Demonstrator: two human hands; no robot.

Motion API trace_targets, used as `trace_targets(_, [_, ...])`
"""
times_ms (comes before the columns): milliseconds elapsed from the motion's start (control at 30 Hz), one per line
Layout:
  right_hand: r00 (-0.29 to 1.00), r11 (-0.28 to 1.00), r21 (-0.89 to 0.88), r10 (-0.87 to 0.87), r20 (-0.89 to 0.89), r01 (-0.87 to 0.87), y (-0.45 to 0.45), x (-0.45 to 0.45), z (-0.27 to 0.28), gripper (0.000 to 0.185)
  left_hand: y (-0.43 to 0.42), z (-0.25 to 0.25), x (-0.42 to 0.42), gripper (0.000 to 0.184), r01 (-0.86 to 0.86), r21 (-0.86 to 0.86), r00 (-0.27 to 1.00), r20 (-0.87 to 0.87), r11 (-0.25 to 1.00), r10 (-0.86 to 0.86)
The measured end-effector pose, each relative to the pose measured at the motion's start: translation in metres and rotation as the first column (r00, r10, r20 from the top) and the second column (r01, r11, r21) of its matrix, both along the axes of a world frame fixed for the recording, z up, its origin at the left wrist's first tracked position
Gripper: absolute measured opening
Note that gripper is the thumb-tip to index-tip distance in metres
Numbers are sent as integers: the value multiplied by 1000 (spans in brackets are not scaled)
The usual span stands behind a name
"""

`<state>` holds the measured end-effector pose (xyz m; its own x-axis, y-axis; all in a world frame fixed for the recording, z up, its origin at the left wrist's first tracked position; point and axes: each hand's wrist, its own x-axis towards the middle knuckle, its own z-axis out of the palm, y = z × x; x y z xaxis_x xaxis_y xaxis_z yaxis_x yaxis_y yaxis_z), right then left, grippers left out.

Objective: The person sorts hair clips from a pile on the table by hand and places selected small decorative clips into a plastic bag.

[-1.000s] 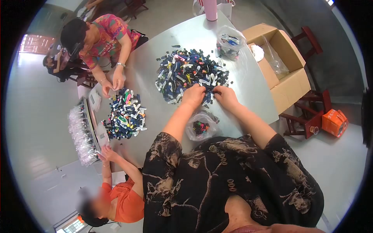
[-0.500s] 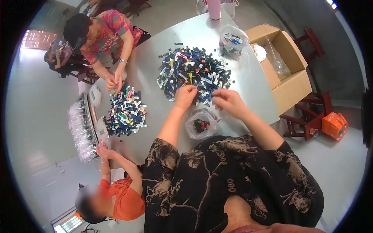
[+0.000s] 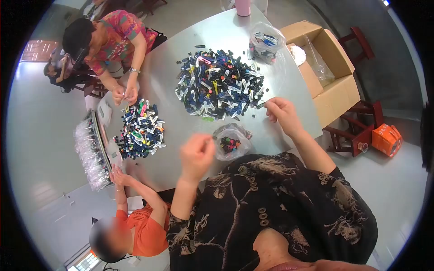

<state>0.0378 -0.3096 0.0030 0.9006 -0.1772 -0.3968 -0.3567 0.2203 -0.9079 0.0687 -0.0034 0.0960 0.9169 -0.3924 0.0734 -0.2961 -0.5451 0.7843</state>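
Observation:
A large pile of snap hair clips (image 3: 221, 86) and small dark pieces lies on the metal table. My right hand (image 3: 282, 115) is at the pile's right edge, fingers pinched on a hair clip (image 3: 261, 104). My left hand (image 3: 197, 156) is smeared by motion but looks closed, just left of a clear plastic bag (image 3: 244, 152). Whatever it may hold is hidden. Small black, red and pink pieces (image 3: 229, 143) show inside the bag.
A second bag of clips (image 3: 266, 43) and a pink cup (image 3: 242, 7) stand farther back. An open cardboard box (image 3: 334, 106) is at the right. Across the table, one person handles clips at a smaller pile (image 3: 142, 131); another, in orange (image 3: 144, 232), touches a tray of wrapped items (image 3: 90, 153).
My left hand has left the pile, moving toward me and left to beside the bag. My right hand has shifted slightly right. The view has moved a little.

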Motion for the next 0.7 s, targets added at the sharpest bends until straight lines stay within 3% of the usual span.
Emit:
trace_targets(33, [1000, 1000, 1, -1, -1, 1, 1, 0, 1, 17, -3, -2, -6, 11, 1, 1, 1000, -1, 1000, -1])
trace_targets(100, [1000, 1000, -13, 19, -5, -19, 9, 0, 10, 15, -9, -15, -16, 13, 85, 232, 994, 42, 969, -97])
trace_targets(167, [997, 997, -32, 70, 35, -69, 22, -3, 24, 14, -9, -26, -20, 16, 46, 213, 997, 56, 976, -60])
trace_targets(233, [990, 992, -55, 121, 67, -117, 37, -10, 38, 13, -7, -25, -22, 19, -70, 121, 993, -87, 990, 81])
trace_targets(300, [922, 939, -184, 327, 208, -291, 51, -15, 50, 14, -3, -30, -22, 20, -87, 119, 990, -102, 989, 99])
trace_targets(333, [925, 940, -189, 320, 206, -284, 57, -15, 51, 14, -2, -32, -21, 20, -105, 118, 986, -115, 987, 118])
trace_targets(400, [769, 868, -356, 480, 422, -346, 68, -15, 50, 19, -2, -27, -18, 20, -90, 123, 989, -108, 988, 104])
trace_targets(500, [799, 878, -282, 472, 372, -386, 76, -18, 50, 18, 1, -30, -18, 20, -99, 116, 989, -102, 988, 111])
trace_targets(700, [746, 856, -333, 511, 426, -396, 68, -25, 47, 18, 16, -38, -25, 19, -158, 122, 974, -143, 980, 175])
